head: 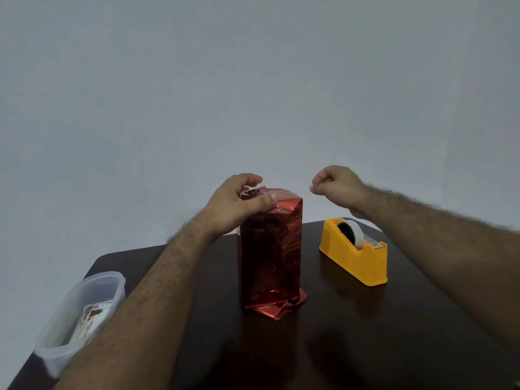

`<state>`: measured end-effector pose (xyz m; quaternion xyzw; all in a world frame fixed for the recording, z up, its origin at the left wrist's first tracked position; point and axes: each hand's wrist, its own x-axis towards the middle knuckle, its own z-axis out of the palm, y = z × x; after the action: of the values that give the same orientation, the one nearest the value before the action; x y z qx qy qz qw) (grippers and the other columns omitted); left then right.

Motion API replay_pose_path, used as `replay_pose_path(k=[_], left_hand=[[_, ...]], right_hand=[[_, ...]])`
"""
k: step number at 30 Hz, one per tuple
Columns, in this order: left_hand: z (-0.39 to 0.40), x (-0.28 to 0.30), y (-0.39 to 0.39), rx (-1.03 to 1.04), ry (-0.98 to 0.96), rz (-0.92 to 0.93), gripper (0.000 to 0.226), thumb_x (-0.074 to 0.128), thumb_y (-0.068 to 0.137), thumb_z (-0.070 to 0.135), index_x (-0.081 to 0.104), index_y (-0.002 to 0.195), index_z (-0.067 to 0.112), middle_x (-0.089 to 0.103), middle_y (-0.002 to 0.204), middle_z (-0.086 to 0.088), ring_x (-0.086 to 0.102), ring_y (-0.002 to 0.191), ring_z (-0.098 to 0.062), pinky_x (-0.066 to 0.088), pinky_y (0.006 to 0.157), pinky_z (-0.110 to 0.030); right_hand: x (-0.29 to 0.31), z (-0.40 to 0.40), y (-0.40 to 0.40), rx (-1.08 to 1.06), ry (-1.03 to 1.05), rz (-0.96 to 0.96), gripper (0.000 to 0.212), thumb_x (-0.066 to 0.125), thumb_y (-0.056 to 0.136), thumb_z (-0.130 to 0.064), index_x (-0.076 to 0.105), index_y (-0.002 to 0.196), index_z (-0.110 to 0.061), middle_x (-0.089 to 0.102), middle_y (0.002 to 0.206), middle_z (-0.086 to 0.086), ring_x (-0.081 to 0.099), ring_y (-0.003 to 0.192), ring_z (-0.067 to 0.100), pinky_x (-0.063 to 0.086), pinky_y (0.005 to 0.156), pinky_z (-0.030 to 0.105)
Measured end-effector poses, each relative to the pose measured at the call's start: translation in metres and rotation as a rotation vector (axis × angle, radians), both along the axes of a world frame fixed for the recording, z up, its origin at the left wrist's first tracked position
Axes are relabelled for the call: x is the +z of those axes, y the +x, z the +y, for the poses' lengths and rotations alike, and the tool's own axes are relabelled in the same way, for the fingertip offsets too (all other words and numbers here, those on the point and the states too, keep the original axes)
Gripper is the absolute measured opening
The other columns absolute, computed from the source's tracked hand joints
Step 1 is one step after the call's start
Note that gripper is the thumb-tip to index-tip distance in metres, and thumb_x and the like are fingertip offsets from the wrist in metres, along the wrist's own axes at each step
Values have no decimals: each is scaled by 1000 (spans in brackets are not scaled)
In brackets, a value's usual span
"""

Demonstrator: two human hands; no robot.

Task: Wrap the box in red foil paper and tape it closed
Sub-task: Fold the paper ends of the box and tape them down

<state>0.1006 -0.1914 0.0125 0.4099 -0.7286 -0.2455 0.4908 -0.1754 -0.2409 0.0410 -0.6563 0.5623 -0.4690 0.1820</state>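
Tall upright box wrapped in shiny red foil paper (269, 257) stands at centre of the frame on the dark brown wooden tabletop (351, 333), its foil crumpled and flared out at the bottom edge, loose and wrinkled at the top end. Left hand (236, 205) comes in from lower left and grips the top of the box, thumb laid across the near upper face, fingers curled over the far top edge onto the ruffled foil. Right hand (336, 184) hangs in the air right of the box top, not touching it, fingers curled in with thumb and forefinger pinched together; whether a bit of tape sits between them is too small to tell. Yellow plastic tape dispenser with a roll of clear tape (355, 250) sits on the tabletop right of centre, apart from the box, below the right forearm. Translucent plastic tub with printed papers inside (81, 313) sits at lower left near the tabletop edge, partly hidden by the left forearm. Plain pale grey wall (253, 80) fills the upper frame.
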Motion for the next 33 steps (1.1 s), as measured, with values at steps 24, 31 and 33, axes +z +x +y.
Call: replay_pose_path(k=[24,31,33], left_hand=[[-3,8,17,-136,-127,113,21,78,88,23,80,89,2,75,120,-3,70,115,-21,50,104,-46],[1,13,12,-40,-5,383,23,61,107,26,76,122,16,75,124,8,68,115,-7,54,89,-30],[-3,12,17,-3,123,489,31,66,102,41,70,127,23,68,134,5,64,125,-17,54,95,-40]], right_hand=[[-6,56,70,496,-228,-305,11,79,92,-7,80,94,3,81,98,12,78,91,23,61,82,34],[-4,51,79,494,-105,-474,11,73,97,-10,80,90,-7,78,88,13,74,78,21,59,72,30],[-5,49,76,537,-66,-482,17,68,101,-10,79,89,-11,75,86,10,71,79,19,58,73,29]])
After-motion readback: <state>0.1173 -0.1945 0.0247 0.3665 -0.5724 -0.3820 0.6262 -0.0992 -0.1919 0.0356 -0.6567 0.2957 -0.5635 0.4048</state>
